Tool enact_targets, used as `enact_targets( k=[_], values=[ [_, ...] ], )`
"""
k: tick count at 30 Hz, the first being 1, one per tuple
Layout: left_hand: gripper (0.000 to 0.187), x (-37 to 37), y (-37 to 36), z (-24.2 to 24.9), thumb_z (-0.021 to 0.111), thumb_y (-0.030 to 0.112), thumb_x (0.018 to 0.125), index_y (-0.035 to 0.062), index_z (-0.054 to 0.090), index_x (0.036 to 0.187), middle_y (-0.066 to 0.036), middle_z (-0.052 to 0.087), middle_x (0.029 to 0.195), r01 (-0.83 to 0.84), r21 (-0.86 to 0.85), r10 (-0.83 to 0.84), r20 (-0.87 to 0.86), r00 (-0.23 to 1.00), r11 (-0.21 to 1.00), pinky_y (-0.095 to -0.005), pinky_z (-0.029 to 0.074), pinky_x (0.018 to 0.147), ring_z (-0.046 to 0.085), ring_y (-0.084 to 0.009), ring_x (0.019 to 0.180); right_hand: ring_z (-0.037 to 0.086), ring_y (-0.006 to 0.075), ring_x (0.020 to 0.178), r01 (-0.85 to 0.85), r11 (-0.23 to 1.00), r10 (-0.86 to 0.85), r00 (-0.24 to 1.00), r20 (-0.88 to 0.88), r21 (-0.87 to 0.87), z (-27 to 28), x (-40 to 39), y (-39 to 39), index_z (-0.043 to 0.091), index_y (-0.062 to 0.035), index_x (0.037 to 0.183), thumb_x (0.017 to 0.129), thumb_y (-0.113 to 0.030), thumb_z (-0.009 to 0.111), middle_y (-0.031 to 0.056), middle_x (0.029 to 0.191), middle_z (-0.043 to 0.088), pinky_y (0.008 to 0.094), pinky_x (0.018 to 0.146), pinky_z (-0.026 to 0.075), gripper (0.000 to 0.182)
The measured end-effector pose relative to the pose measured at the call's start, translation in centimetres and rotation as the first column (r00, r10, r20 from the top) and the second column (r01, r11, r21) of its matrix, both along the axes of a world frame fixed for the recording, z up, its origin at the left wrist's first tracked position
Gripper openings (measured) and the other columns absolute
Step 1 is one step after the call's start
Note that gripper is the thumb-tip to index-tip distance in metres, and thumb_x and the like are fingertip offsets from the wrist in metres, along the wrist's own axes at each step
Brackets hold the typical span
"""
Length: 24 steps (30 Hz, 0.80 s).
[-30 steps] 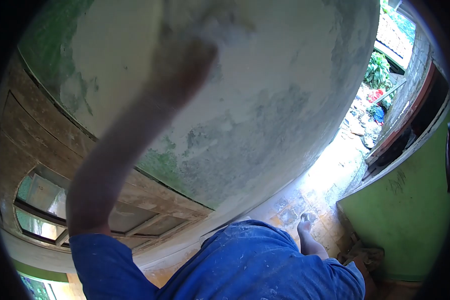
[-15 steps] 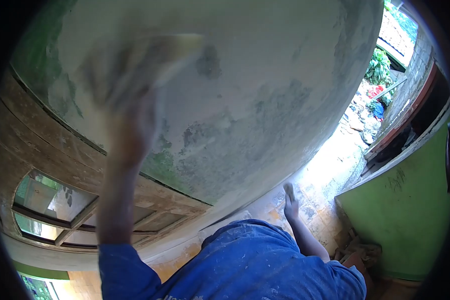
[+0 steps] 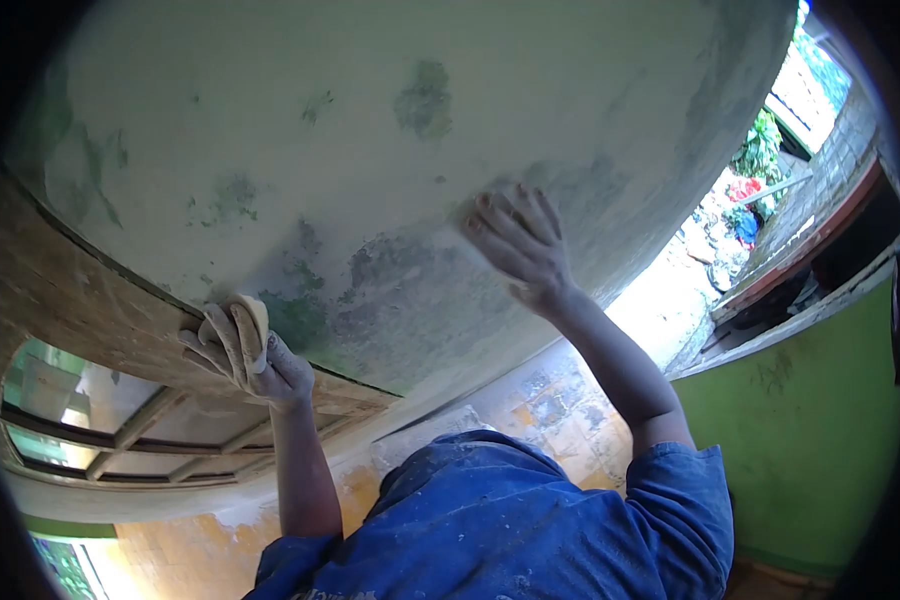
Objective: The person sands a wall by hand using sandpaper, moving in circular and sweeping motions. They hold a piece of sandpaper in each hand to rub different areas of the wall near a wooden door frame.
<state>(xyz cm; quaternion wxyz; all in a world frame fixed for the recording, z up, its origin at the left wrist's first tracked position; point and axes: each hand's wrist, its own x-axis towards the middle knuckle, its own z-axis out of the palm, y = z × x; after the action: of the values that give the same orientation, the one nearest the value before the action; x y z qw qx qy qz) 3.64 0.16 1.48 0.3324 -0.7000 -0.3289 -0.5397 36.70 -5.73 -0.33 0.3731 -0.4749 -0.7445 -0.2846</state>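
Note:
A large wall fills the upper view, pale with worn grey and green patches. My left hand, coated in white dust, is closed around a pale folded sheet of what looks like sandpaper. It is at the wall's lower left edge, beside the brown wooden frame. Some fingers wrap over the sheet, and its underside is hidden. My right hand lies with its fingers spread against the wall, above a grey patch, and holds nothing.
Below the wooden frame are glass panes with wooden bars. A green wall stands at the right. A stained tiled floor shows below. Rubble, plants and a red thing lie outside at the upper right.
My left hand has come down from high on the wall to its lower left edge, still holding the sheet. My right hand has risen from beside my body onto the wall.

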Motion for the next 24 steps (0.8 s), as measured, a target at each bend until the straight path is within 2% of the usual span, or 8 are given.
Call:
enact_targets(
  k=[3, 6, 11, 13, 17, 18, 21, 24],
  values=[
    [0.043, 0.4, -0.1, 0.2, 0.033, 0.027, 0.098, 0.0009, 0.052, 0.126, -0.019, 0.043, 0.138, -0.048, 0.047, 0.048, 0.012, 0.999, 0.998, -0.0615, 0.012, 0.108, 0.019, -0.0473, 0.135, 0.017, 0.0255, 0.14, -0.055, 0.998, 0.049, 0.958, 0.281, 0.014, -4.0, 2.2, 1.6, 0.052, -0.0247, 0.128, 0.069, -0.018, 0.071, -0.0047, 0.144, 0.037, 0.0521, 0.113, 0.016, 0.062],
    [0.042, 0.7, 0.0, 0.2, 0.034, 0.028, 0.098, 0.0012, 0.054, 0.124, -0.019, 0.047, 0.134, -0.012, 0.042, 0.01, 0.052, 0.999, 0.999, -0.0618, 0.014, 0.107, 0.021, -0.048, 0.134, 0.017, 0.0249, 0.14, 0.074, 0.989, -0.089, 0.99, 0.11, 0.129, -0.9, 3.6, 2.3, 0.051, -0.0302, 0.129, 0.068, -0.022, 0.071, -0.0086, 0.145, 0.035, 0.0557, 0.113, 0.014, 0.064],
    [0.041, 0.7, 0.4, 0.1, 0.034, 0.029, 0.098, 0.0024, 0.055, 0.12, -0.02, 0.049, 0.132, -0.012, 0.098, 0.006, 0.063, 0.998, 0.995, -0.0617, 0.015, 0.107, 0.024, -0.0479, 0.133, 0.014, 0.0259, 0.141, -0.055, 0.998, 0.054, 0.951, 0.303, -0.006, -3.8, 4.7, 2.7, 0.05, -0.0342, 0.13, 0.079, -0.032, 0.062, -0.0084, 0.142, 0.039, 0.0619, 0.11, 0.009, 0.052],
    [0.041, 0.6, 0.6, 0.0, 0.034, 0.029, 0.098, 0.0029, 0.056, 0.12, -0.02, 0.05, 0.131, -0.021, 0.116, 0.013, 0.069, 0.998, 0.993, -0.0618, 0.015, 0.107, 0.025, -0.0479, 0.132, 0.017, 0.0289, 0.14, 0.031, 0.992, -0.079, 0.913, 0.4, 0.126, -2.1, 5.2, 2.8, 0.052, -0.0333, 0.128, 0.08, -0.033, 0.062, -0.0068, 0.141, 0.04, 0.0634, 0.11, 0.008, 0.05],
    [0.04, 0.5, 0.4, -0.4, 0.034, 0.031, 0.098, 0.0047, 0.056, 0.119, -0.019, 0.05, 0.131, 0.038, 0.067, -0.044, 0.092, 0.995, 0.997, -0.0618, 0.016, 0.107, 0.027, -0.0481, 0.131, 0.022, 0.032, 0.138, -0.087, 0.985, 0.084, 0.996, 0.025, 0.147, -2.4, 3.9, 3.5, 0.057, -0.0308, 0.123, 0.081, -0.032, 0.06, -0.0067, 0.141, 0.041, 0.0659, 0.108, 0.005, 0.042],
    [0.04, 0.5, 0.4, -0.3, 0.034, 0.031, 0.098, 0.0052, 0.056, 0.12, -0.018, 0.05, 0.131, 0.041, 0.064, -0.047, 0.094, 0.995, 0.997, -0.0617, 0.017, 0.107, 0.028, -0.048, 0.131, 0.021, 0.032, 0.139, -0.114, 0.992, 0.099, 0.971, 0.216, 0.055, -4.8, 4.4, 3.4, 0.06, -0.0291, 0.12, 0.086, -0.032, 0.055, -0.0045, 0.141, 0.042, 0.0657, 0.108, 0.002, 0.035],
    [0.039, 0.3, 0.3, -0.2, 0.035, 0.031, 0.098, 0.0054, 0.056, 0.12, -0.019, 0.051, 0.131, -0.019, 0.078, 0.014, 0.059, 0.998, 0.997, -0.0615, 0.017, 0.107, 0.028, -0.0482, 0.131, 0.021, 0.033, 0.139, -0.047, 0.986, -0.016, 0.927, 0.374, 0.159, -3.5, 5.7, 3.4, 0.062, -0.0256, 0.118, 0.088, -0.031, 0.052, -0.0022, 0.141, 0.043, 0.0638, 0.109, 0.002, 0.032],
    [0.04, 0.4, 0.5, -0.5, 0.035, 0.03, 0.097, 0.0052, 0.055, 0.121, -0.019, 0.051, 0.131, -0.012, 0.083, 0.005, 0.083, 0.997, 0.996, -0.0613, 0.016, 0.108, 0.026, -0.0488, 0.132, 0.023, 0.0341, 0.138, -0.014, 0.975, 0.016, 1.0, -0.007, 0.22, -2.2, 4.9, 3.8, 0.061, -0.0227, 0.12, 0.089, -0.025, 0.049, -0.0022, 0.14, 0.045, 0.0615, 0.11, 0.005, 0.033]
  ],
)
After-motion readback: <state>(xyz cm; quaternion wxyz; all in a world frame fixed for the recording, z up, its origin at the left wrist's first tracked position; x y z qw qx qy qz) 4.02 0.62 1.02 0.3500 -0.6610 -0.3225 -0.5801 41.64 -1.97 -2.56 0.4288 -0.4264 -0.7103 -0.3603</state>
